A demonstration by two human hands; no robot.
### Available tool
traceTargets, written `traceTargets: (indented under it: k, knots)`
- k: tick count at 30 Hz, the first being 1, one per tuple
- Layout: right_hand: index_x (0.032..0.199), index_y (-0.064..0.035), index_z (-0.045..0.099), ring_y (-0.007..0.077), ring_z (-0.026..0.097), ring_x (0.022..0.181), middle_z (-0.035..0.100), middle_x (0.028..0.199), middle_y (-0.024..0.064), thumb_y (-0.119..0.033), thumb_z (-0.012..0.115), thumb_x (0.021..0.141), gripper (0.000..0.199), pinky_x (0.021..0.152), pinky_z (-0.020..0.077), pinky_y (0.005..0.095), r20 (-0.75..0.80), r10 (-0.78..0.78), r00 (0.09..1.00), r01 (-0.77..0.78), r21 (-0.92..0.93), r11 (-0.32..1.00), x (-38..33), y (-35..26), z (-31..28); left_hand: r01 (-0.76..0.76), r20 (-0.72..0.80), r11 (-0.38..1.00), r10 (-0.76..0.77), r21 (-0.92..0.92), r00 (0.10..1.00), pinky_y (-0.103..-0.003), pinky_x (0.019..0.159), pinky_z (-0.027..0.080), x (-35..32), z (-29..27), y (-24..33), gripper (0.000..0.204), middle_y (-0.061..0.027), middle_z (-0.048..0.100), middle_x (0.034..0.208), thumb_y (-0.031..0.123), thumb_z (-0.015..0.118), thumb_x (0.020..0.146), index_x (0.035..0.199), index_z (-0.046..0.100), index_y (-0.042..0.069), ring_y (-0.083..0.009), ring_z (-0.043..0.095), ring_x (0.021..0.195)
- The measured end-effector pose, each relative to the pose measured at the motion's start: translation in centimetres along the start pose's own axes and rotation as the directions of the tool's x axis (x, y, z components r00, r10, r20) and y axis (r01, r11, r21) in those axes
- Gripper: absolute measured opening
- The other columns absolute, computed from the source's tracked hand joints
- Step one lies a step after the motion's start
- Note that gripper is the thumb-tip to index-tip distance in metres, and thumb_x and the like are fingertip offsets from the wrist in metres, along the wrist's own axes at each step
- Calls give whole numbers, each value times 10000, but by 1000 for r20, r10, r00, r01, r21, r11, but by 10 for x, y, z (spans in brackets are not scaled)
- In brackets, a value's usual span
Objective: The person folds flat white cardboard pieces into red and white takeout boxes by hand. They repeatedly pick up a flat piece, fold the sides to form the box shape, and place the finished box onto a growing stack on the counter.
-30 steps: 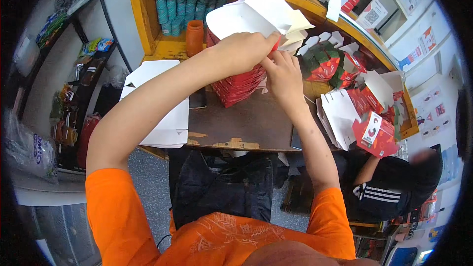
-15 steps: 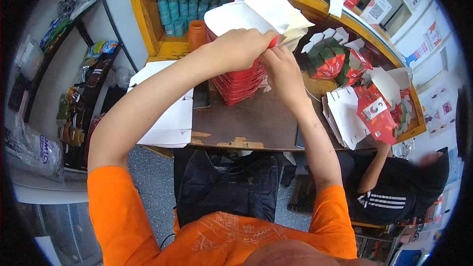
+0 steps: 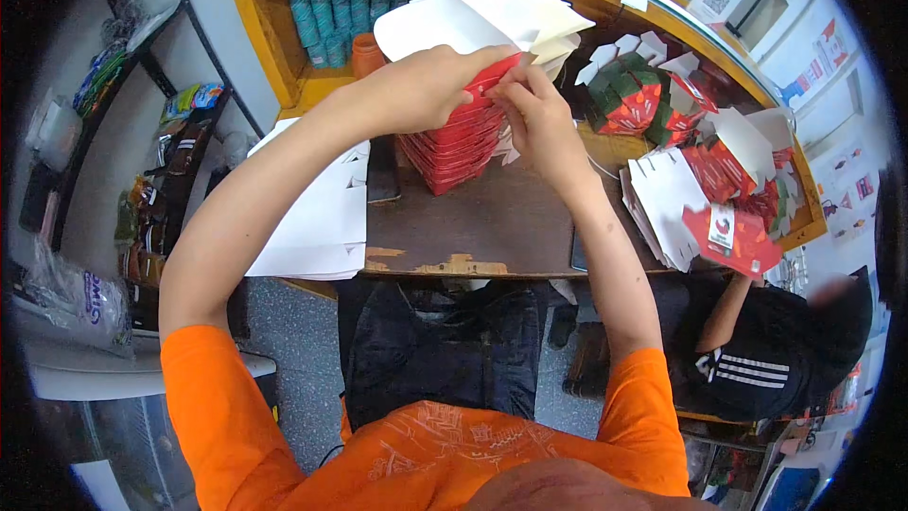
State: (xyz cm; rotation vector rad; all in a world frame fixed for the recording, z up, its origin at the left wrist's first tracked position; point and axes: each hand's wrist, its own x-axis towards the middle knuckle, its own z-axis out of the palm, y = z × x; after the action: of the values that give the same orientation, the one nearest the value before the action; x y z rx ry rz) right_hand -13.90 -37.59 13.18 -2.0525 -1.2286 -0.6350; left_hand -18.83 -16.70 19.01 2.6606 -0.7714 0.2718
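Note:
A tall stack of nested red cartons point(image 3: 446, 156) stands on the dark table in front of me. The top carton's white inner flaps point(image 3: 430, 24) spread out behind my hands. My left hand point(image 3: 426, 87) reaches across the stack, its fingers closed on the red side panel of the top carton. Beside it, my right hand point(image 3: 541, 123) pinches the same carton's corner between thumb and fingers. The fingertips of both hands are close together, and the fold between them is partly hidden.
Flat white card blanks point(image 3: 312, 227) lie left, more blanks point(image 3: 662, 203) right. Behind are teal rolls point(image 3: 345, 14) in a yellow cubby, an orange cylinder point(image 3: 366, 55) and red-green cartons point(image 3: 624, 95). At right, a co-worker in black point(image 3: 785, 360) holds a red carton point(image 3: 733, 238).
My fingertips have moved slightly apart, and more of the red panel shows between my hands. The co-worker's red carton has turned and shifted right. The view has shifted slightly.

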Motion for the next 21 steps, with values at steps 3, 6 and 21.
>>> traceTargets:
  k: [3,6,21]
  knots:
    - [1058,-5,650,396,634,991,565,1066,177,79,645,800,272,835,530,459,-38,-44,998,41,-72,997,0,2,5,1,-72,997,5,71,997,-478,758,571,3,7,-2,683,-272,717,924,59,629,930,1549,360,164,-414,717,847]
    - [1057,-11,657,398,632,987,568,1068,182,73,659,783,287,838,526,457,-75,-45,996,40,-71,997,-2,4,11,12,-103,994,0,110,995,-489,737,576,5,14,-3,669,-253,721,910,70,636,926,1533,372,170,-413,717,839]
    - [1028,-16,637,336,641,920,617,1016,154,67,656,861,188,786,523,396,-202,-4,979,-8,-59,998,-10,0,15,60,-118,974,-35,220,992,-483,691,589,8,23,18,609,-212,726,854,89,639,923,1482,412,164,-402,724,806]
